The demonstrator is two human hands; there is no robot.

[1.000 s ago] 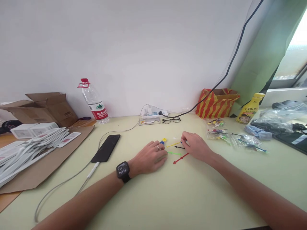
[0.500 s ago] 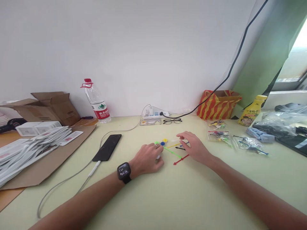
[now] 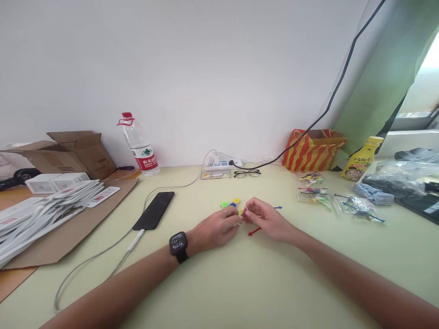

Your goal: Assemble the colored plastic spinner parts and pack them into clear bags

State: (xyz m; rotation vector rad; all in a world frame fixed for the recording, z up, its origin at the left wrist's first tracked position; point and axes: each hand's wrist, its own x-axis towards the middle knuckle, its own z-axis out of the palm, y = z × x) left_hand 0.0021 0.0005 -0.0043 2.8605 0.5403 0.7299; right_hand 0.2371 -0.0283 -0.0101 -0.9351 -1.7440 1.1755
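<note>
My left hand (image 3: 219, 227), with a ring and a dark watch at the wrist, is closed with its fingertips around a small white piece (image 3: 236, 225), mostly covered. Close beside it, my right hand (image 3: 269, 220) pinches a thin white piece (image 3: 246, 209) whose kind I cannot make out. The two hands' fingertips almost meet above the table. Just beyond my left fingers lie small round discs: a green disc (image 3: 224, 204), a yellow disc (image 3: 236, 200) and a partly hidden blue disc (image 3: 233, 204). A red plastic arrow (image 3: 254, 231) and a blue arrow (image 3: 278, 208) stick out around my right hand, which hides other arrows.
Bagged plastic arrows (image 3: 313, 194) lie to the right, near a striped bag (image 3: 310, 153) and a yellow bottle (image 3: 360, 160). Glasses (image 3: 247, 173) and a power strip (image 3: 221, 164) sit by the wall. Leftward are a phone (image 3: 154, 210), water bottle (image 3: 144, 153) and cardboard (image 3: 65, 237).
My right hand has moved left, from over the arrows to my left hand, and its fingers have closed in a pinch. My left hand has shifted slightly right.
</note>
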